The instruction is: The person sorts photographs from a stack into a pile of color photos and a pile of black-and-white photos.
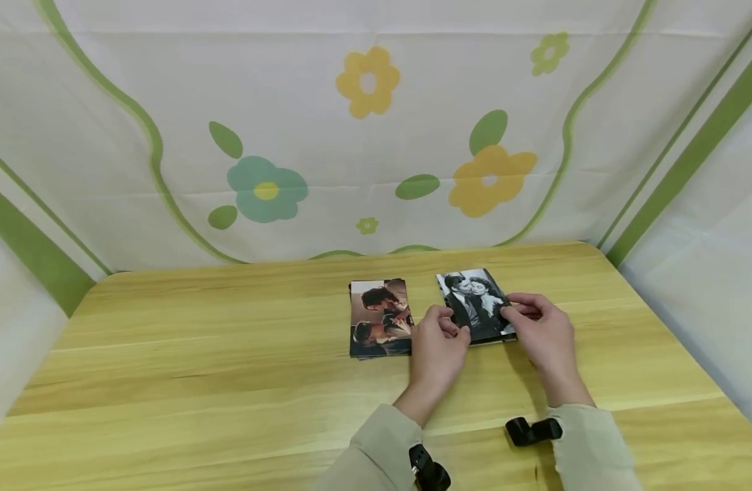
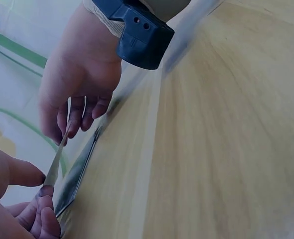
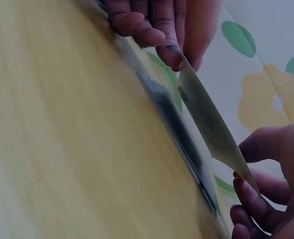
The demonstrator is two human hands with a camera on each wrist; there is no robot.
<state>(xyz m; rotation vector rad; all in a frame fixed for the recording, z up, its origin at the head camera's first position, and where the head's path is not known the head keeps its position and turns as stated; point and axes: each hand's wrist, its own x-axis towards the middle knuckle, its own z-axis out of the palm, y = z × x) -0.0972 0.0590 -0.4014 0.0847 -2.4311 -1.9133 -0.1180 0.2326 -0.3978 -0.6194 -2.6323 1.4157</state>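
Note:
A black-and-white photo card [image 1: 474,300], showing a couple, is raised between both hands. In the head view my left hand [image 1: 439,344] pinches its near left edge, while my right hand [image 1: 544,337] holds its right edge between thumb and fingers. The right wrist view shows this card [image 3: 209,117] tilted above more dark cards [image 3: 174,129] lying on the table. In the left wrist view the card [image 2: 55,165] appears nearly edge-on between the two hands. To the left of my left hand lies a stack of photo cards [image 1: 381,317] topped by a brownish picture of two people.
The light wooden table [image 1: 198,382] ends at a white cloth backdrop [image 1: 327,150] with flower prints. Cloth also hangs on both sides. A black camera [image 1: 532,432] sits at my right wrist and another [image 1: 429,469] at my left.

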